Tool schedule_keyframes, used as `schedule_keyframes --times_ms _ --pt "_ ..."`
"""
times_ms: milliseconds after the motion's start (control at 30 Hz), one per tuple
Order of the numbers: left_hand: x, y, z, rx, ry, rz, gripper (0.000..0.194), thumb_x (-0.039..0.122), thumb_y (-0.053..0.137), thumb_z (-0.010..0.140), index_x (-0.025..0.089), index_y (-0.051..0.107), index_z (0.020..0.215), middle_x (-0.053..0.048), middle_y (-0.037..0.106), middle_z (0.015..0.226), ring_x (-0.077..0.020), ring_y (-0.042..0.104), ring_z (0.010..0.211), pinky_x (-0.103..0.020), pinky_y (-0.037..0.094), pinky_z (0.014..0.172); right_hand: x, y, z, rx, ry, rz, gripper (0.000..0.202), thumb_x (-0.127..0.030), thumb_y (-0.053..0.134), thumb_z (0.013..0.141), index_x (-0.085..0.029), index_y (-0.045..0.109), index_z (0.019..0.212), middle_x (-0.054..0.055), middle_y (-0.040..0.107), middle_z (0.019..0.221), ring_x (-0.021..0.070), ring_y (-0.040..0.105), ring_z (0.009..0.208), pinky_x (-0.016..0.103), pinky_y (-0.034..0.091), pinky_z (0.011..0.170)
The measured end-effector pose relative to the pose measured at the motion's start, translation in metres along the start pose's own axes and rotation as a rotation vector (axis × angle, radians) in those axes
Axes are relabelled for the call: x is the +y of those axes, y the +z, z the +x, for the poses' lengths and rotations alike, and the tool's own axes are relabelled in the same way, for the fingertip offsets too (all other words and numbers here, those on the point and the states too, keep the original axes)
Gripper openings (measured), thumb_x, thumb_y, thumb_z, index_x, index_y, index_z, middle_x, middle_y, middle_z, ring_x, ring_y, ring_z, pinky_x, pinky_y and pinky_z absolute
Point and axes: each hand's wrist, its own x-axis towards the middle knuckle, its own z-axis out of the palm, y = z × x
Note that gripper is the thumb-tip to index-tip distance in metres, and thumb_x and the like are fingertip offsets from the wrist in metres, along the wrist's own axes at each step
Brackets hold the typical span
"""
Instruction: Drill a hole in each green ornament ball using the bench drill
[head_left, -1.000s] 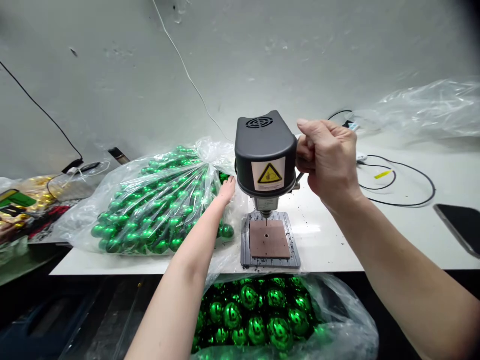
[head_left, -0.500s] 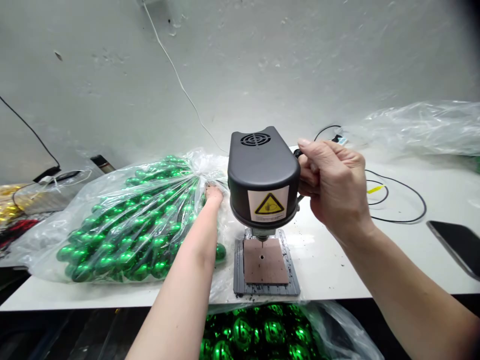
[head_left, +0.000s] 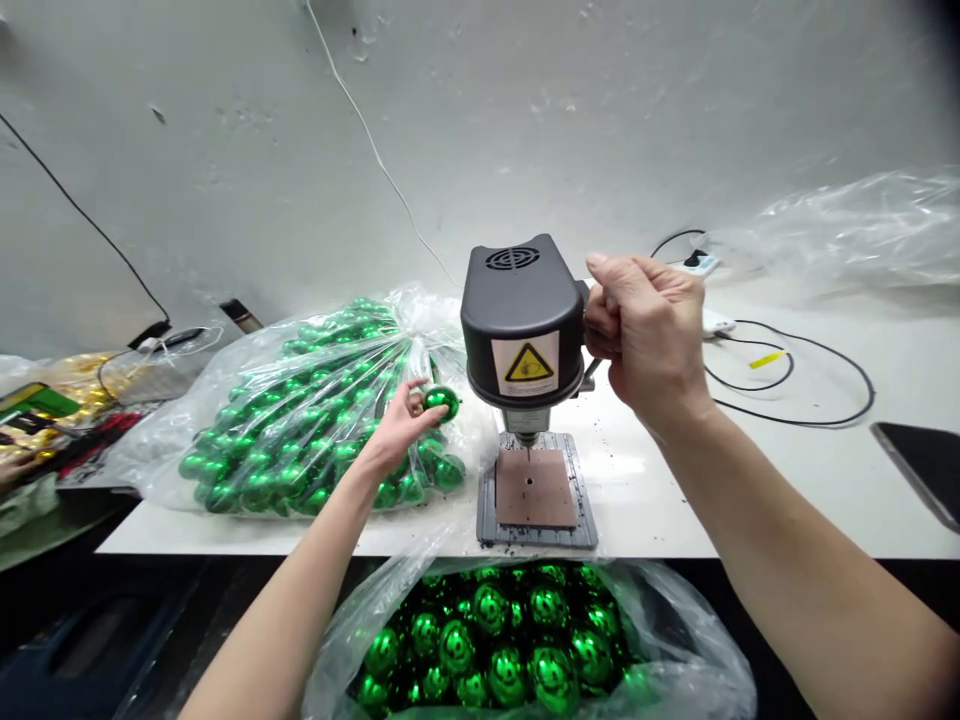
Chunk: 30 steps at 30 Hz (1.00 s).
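My left hand [head_left: 406, 420] pinches a shiny green ball ornament [head_left: 441, 403] beside the mouth of a clear plastic bag [head_left: 161, 455] full of such balls. My right hand [head_left: 651, 330] is wrapped round the handle at the right side of a small black bench drill press [head_left: 525, 310]; the handle itself is mostly hidden by my fingers. A warning label [head_left: 525, 363] is on the drill's front. Under the drill bit lies a brown square board [head_left: 517, 500] with a small hole, on a grey slotted base [head_left: 487, 520].
A second open bag of green balls [head_left: 506, 675] sits below the table's front edge. On the white table [head_left: 637, 520] to the right are a looped black cable [head_left: 787, 424] and a phone [head_left: 919, 465]. Gold ornaments [head_left: 94, 385] and part of another person [head_left: 30, 490] are at far left.
My left hand has come out from the bag's gathered neck toward me, now holding a green ball. My right hand stays on the drill handle. The view has shifted slightly.
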Motion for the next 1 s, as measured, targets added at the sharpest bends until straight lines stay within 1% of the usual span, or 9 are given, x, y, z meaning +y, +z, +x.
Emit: schedule_keyframes --times_ms 133,200,267,400,533,600,833,933,1000 --pt "0.0 0.017 -0.057 -0.211 -0.26 -0.284 0.056 0.037 0.081 0.072 0.014 0.061 0.119 -0.013 0.069 0.113 -0.0217 0.068 0.095 -0.038 0.056 0.085 0.001 0.001 0.002 0.007 -0.003 0.017 0.049 -0.033 0.072 0.083 -0.021 0.037 0.05 -0.006 0.033 0.043 0.0044 0.024 0.035 0.023 0.015 0.031" --pt "-0.007 0.031 -0.072 -0.234 -0.291 -0.302 0.057 0.036 0.08 0.073 0.016 0.062 0.123 -0.013 0.069 0.119 -0.0215 0.068 0.1 -0.037 0.054 0.089 0.0 0.001 0.003 0.004 0.0 0.011 0.05 -0.034 0.071 0.084 -0.022 0.036 0.051 -0.006 0.033 0.043 0.0041 0.024 0.034 0.022 0.015 0.031" --pt "-0.018 0.045 -0.08 -0.206 -0.254 -0.267 0.061 0.035 0.08 0.074 0.017 0.06 0.128 -0.011 0.069 0.118 -0.0204 0.066 0.103 -0.036 0.052 0.094 -0.001 0.002 0.003 0.011 0.02 0.013 0.049 -0.033 0.07 0.084 -0.022 0.035 0.051 -0.006 0.033 0.043 0.0038 0.024 0.034 0.021 0.015 0.031" --pt "-0.039 0.072 -0.079 -0.148 -0.149 -0.191 0.063 0.036 0.082 0.071 0.014 0.058 0.125 -0.01 0.071 0.109 -0.0189 0.066 0.098 -0.036 0.051 0.094 -0.003 0.004 0.004 0.05 0.061 0.031 0.052 -0.033 0.071 0.083 -0.021 0.034 0.05 -0.007 0.033 0.041 0.0032 0.023 0.034 0.021 0.014 0.031" --pt "-0.048 0.091 -0.071 -0.2 -0.095 -0.104 0.06 0.038 0.079 0.073 0.013 0.058 0.124 -0.01 0.072 0.106 -0.0187 0.066 0.091 -0.036 0.053 0.088 -0.004 0.004 0.005 0.029 0.059 0.012 0.058 -0.048 0.074 0.08 -0.022 0.032 0.05 -0.007 0.032 0.043 0.0036 0.024 0.036 0.022 0.016 0.031" --pt "-0.05 0.098 -0.068 -0.211 -0.053 -0.032 0.059 0.036 0.078 0.074 0.014 0.059 0.125 -0.009 0.072 0.102 -0.0191 0.066 0.088 -0.035 0.054 0.084 -0.004 0.004 0.005 0.029 0.057 0.008 0.059 -0.052 0.074 0.079 -0.021 0.033 0.05 -0.006 0.032 0.043 0.0039 0.024 0.036 0.022 0.016 0.032" --pt "-0.058 0.118 -0.074 -0.098 0.127 0.149 0.052 0.032 0.079 0.073 0.017 0.063 0.12 -0.007 0.066 0.102 -0.0189 0.062 0.087 -0.031 0.052 0.076 -0.001 0.003 0.007 0.03 0.031 0.014 0.058 -0.049 0.072 0.083 -0.021 0.032 0.051 -0.007 0.032 0.043 0.0033 0.023 0.035 0.022 0.014 0.031" --pt "-0.061 0.127 -0.079 -0.076 0.168 0.123 0.051 0.031 0.079 0.073 0.02 0.061 0.119 -0.007 0.064 0.109 -0.0194 0.062 0.093 -0.031 0.052 0.08 0.001 0.003 0.008 -0.004 0.021 -0.028 0.058 -0.05 0.07 0.084 -0.022 0.03 0.053 -0.007 0.031 0.043 0.0027 0.023 0.035 0.022 0.015 0.031" --pt "-0.064 0.13 -0.08 -0.074 0.163 0.109 0.051 0.031 0.079 0.074 0.02 0.061 0.121 -0.007 0.065 0.112 -0.0202 0.063 0.097 -0.033 0.053 0.084 0.0 0.003 0.006 0.012 0.038 -0.021 0.057 -0.044 0.071 0.085 -0.022 0.031 0.052 -0.008 0.032 0.042 0.0026 0.023 0.036 0.023 0.016 0.032"
